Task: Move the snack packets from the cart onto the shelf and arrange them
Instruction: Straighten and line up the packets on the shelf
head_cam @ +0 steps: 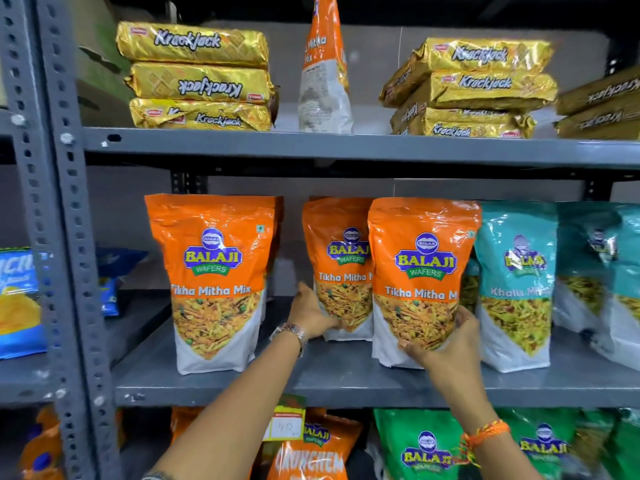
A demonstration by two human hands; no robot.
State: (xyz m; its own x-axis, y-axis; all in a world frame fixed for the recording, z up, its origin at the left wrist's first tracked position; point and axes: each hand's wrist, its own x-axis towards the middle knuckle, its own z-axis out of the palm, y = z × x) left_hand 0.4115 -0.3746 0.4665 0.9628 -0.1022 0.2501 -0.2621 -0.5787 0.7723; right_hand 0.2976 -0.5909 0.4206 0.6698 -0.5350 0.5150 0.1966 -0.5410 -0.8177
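Observation:
Three orange Tikha Mitha Mix packets stand upright on the middle grey shelf point(346, 375). My left hand point(311, 315) grips the lower left side of the rear middle packet point(341, 268). My right hand point(446, 341) holds the lower right corner of the front packet point(420, 278), which overlaps the rear one. A third orange packet point(214, 282) stands alone to the left. The cart is out of view.
Teal Balaji packets point(516, 289) stand right of the orange ones. Gold Krackjack stacks point(197, 77) and one sideways-turned orange packet point(323, 64) fill the upper shelf. Green and orange packets point(426, 445) sit below. A perforated grey upright point(69, 237) is at left, blue packets point(17, 299) beyond.

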